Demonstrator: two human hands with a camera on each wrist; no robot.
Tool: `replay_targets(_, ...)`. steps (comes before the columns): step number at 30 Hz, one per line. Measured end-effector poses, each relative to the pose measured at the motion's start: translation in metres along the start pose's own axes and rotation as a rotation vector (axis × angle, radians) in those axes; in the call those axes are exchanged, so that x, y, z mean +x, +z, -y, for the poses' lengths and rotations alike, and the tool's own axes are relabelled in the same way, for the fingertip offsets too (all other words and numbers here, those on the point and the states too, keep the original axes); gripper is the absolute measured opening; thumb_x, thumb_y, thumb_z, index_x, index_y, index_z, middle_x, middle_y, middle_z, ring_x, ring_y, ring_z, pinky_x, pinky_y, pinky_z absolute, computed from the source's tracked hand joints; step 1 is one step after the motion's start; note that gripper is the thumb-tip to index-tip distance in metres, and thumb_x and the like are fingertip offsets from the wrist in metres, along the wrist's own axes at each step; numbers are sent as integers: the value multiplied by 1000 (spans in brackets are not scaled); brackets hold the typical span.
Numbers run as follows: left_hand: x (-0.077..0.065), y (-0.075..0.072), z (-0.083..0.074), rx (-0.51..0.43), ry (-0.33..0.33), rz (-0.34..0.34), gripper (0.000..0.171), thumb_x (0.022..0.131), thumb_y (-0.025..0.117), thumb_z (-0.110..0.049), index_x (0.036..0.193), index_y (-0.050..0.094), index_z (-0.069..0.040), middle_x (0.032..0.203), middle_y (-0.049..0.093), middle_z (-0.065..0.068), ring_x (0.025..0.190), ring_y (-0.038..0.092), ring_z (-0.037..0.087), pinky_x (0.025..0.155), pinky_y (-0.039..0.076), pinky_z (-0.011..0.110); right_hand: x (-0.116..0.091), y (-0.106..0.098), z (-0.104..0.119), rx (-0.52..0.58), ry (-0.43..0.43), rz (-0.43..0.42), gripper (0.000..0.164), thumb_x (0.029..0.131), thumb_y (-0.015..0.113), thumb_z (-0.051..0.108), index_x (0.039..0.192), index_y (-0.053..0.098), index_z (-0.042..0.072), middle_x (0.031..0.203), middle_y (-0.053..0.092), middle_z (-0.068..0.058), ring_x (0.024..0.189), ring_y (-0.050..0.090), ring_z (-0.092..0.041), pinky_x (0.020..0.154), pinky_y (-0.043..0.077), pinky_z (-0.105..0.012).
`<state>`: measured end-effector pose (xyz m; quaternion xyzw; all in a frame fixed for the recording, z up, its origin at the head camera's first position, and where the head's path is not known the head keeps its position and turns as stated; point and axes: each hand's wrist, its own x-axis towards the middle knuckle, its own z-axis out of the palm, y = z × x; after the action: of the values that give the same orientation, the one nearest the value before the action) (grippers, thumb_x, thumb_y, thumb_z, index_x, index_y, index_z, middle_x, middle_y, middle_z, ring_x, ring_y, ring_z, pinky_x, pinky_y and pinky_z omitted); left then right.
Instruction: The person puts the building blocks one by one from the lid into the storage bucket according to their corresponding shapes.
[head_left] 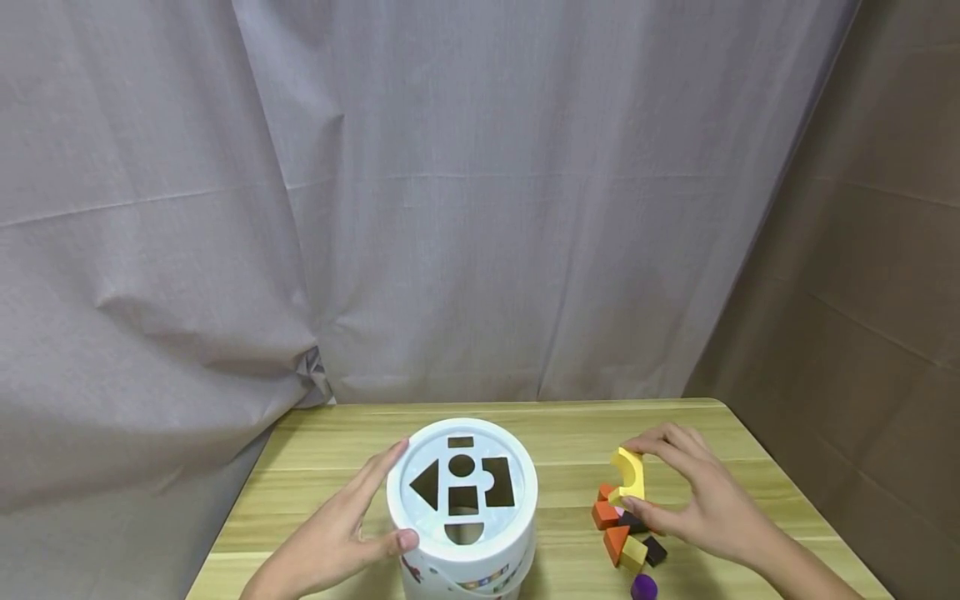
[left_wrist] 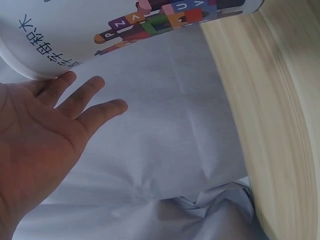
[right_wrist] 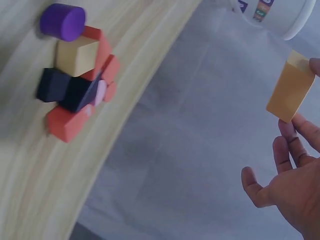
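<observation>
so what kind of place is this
Probably a small screened-off tabletop set-up, perhaps for filming play: plain grey curtains hang around a wood-grain table bearing a shape-sorter bucket and coloured toy blocks.

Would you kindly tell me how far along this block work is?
Apparently done: the bucket has its slotted lid on, with the left hand touching its rim. In hand: the right hand holds a yellow arch block, away from the lid. Remaining, it seems: that block and the loose blocks on the table, including a purple cylinder. Whether any are already inside, I cannot tell.
</observation>
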<state>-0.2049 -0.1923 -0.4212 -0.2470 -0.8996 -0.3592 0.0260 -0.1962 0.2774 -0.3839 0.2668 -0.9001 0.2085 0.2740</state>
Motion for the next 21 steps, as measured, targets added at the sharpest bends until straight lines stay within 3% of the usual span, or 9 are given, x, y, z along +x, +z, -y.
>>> replay_targets(4, 0, 1, 1, -8, 5, -3, 105, 82, 78, -58, 161, 11, -45, 169, 24, -5, 149, 36, 34, 104, 44, 72, 10, -1, 9, 33, -17, 24, 65, 68, 95, 36, 126, 67, 30, 118, 57, 17, 112, 43, -3, 88, 43, -23)
replay_targets(10, 0, 2, 1, -28, -6, -4, 106, 80, 79, -59, 161, 12, -46, 167, 24, -12, 150, 35, 28, 107, 43, 70, 24, 1, 20, 100, -24, 56, 65, 68, 96, 32, 126, 67, 30, 117, 58, 16, 113, 45, -5, 90, 42, -24)
replay_targets(21, 0, 0, -1, -39, -22, -7, 105, 80, 76, -66, 161, 11, -46, 168, 24, -9, 150, 34, 29, 110, 40, 69, 51, 7, 42, 154, -86, 89, 62, 72, 93, 36, 127, 66, 31, 120, 57, 16, 112, 45, -4, 86, 48, -29)
